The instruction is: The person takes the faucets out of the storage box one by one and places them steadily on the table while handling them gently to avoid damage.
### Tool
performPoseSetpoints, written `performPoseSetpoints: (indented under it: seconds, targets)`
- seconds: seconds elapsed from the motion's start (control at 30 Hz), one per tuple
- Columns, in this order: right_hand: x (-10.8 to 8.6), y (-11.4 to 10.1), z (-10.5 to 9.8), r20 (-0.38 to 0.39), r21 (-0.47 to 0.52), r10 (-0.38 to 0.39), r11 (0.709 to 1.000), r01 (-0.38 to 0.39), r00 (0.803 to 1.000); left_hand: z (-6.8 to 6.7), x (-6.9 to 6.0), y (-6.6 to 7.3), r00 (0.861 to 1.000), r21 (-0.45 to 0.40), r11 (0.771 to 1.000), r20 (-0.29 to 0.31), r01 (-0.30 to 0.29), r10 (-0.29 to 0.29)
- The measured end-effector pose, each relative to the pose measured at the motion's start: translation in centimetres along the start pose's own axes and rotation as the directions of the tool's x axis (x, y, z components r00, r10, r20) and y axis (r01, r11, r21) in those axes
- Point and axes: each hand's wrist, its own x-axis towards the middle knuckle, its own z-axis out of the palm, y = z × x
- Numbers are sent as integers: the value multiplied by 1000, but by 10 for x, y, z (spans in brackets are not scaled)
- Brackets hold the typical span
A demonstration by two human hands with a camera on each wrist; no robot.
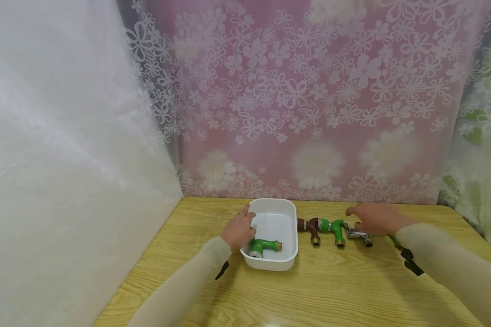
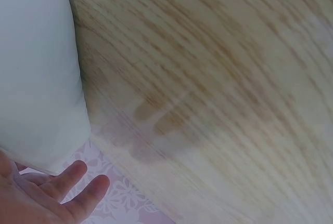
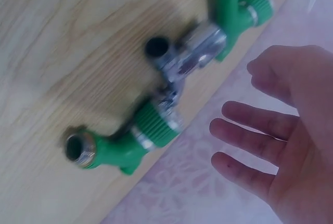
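Note:
A white plastic basin [image 1: 293, 231] stands on the table with a green tap [image 1: 263, 245] lying inside it. My left hand [image 1: 238, 230] is at the basin's left rim, its fingers loosely extended; the left wrist view shows them beside the white wall. Over the row of taps hovers my right hand [image 1: 381, 219], fingers spread and holding nothing. Nearest beneath it lies a chrome tap [image 3: 200, 47]. Another green tap [image 3: 117, 151] lies at the row's right end, mostly hidden by my right arm in the head view.
Between the basin and the chrome tap lie a dark brown tap [image 1: 313, 229] and a green tap [image 1: 336, 229]. The wooden table [image 1: 327, 286] ends at a pink flowered curtain [image 1: 311, 150] behind. A pale sheet [image 1: 77, 159] hangs on the left.

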Motion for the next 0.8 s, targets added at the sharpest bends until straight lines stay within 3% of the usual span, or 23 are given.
performPoseSetpoints:
  seconds: [0.23,0.4,0.8]
  targets:
    - [13,-30,-4,-21,-41,-82,996,81,996,-1,-1,0,1000,4,1000,10,7,-7]
    - [20,-51,-9,-31,-19,-141,990,140,990,-4,-2,1,1000,0,1000,18,7,-7]
    - [38,-97,-18,-85,-8,-271,962,272,959,-7,-3,4,999,-4,1000,37,24,-24]
